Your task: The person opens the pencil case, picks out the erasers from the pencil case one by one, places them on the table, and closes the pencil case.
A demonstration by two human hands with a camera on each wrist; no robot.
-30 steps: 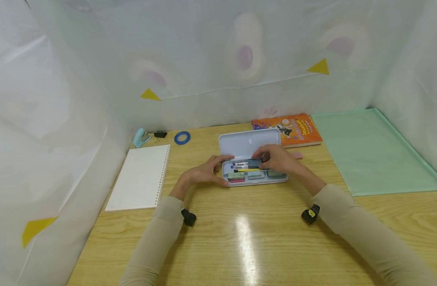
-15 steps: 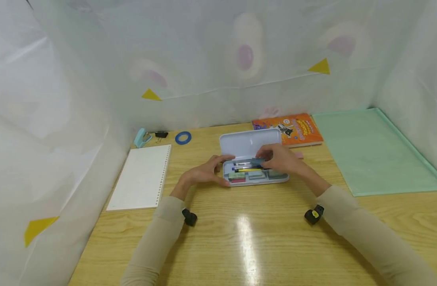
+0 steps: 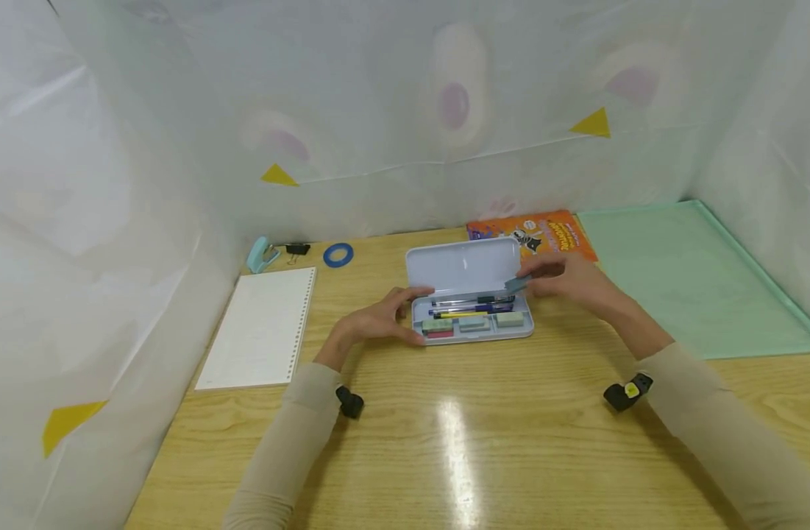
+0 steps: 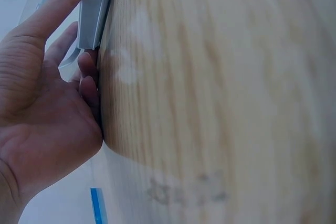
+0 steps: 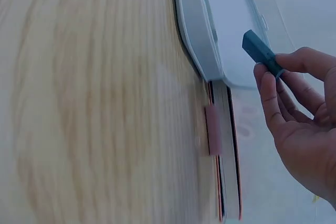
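- Wood tbl: open pencil case, pens at back, small blocks in front compts.
- Our R hand pinches blue-grey block nr case's R end.
- Our L hand grips case's L end.

Pale, creased sheeting walls the worktop at the back and both sides. Yellow triangles mark it, and blurred purple patches show on the back. A bright streak of light gleams on the wood grain.

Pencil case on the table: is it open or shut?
Open: its lid stands raised at the back, and pens show inside the case.
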